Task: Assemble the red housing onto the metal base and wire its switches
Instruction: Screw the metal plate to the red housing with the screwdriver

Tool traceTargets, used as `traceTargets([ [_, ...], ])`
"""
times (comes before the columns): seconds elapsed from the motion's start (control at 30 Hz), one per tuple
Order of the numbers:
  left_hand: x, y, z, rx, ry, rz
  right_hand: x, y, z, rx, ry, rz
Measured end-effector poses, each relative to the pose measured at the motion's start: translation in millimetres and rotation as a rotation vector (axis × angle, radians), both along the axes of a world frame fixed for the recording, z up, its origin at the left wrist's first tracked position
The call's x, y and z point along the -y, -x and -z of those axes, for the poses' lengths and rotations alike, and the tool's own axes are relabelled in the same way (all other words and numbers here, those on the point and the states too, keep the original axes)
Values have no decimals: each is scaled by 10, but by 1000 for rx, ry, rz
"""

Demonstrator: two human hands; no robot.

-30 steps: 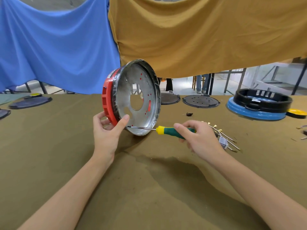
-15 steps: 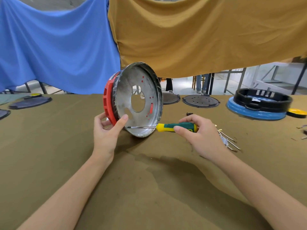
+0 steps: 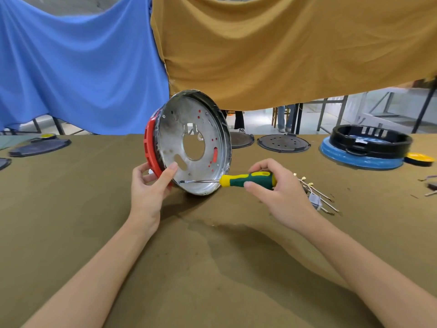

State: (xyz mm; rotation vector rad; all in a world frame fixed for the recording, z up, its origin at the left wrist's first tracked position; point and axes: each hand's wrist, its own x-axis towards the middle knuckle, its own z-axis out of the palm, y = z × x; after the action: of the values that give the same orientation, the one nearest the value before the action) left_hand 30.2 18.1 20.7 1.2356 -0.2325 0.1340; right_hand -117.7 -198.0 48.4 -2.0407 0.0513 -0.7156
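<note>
The shiny round metal base [image 3: 189, 129] stands on its edge on the table, its open side facing me, with the red housing [image 3: 150, 147] fitted against its back. My left hand [image 3: 149, 183] grips the lower left rim, thumb inside the base and fingers behind the red housing. My right hand [image 3: 276, 190] holds a screwdriver [image 3: 246, 180] with a yellow and green handle. The shaft lies level, its tip on a screw low inside the base near my left thumb. A bundle of wires with brass terminals [image 3: 316, 195] lies just right of my right hand.
The table [image 3: 212, 268] wears an olive cloth. At the back lie dark round plates [image 3: 282, 143], and a black ring on a blue disc [image 3: 366, 147] stands at the right. More dark plates [image 3: 39, 146] lie at the far left. Blue and mustard cloths hang behind.
My right hand has turned on the screwdriver handle, fingers now over its top. The base has tilted slightly so more of its inside faces me. My left hand keeps its hold.
</note>
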Motion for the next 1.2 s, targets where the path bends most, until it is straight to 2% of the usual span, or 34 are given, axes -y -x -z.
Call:
traceTargets([
  [0.2,-3,45,10,87,-121,-20,9,-26,23,-51,101,179],
  [0.4,11,27,11,59,-78,-4,2,-7,31,-87,72,60],
  [0.5,10,14,4,18,-4,3,1,-2,10,-25,66,-38],
  [0.63,-3,7,5,24,-21,14,-8,3,-10,34,89,81],
  [0.77,14,28,28,94,-122,3,-45,-14,40,-73,102,191],
  [0.87,11,8,32,85,-99,8,-44,-6,49,-78,64,142],
  [1.0,2,-21,24,25,-19,13,-7,4,12,-48,54,-55],
  [1.2,-2,0,21,45,-63,-10,-14,10,-11,22,130,109],
])
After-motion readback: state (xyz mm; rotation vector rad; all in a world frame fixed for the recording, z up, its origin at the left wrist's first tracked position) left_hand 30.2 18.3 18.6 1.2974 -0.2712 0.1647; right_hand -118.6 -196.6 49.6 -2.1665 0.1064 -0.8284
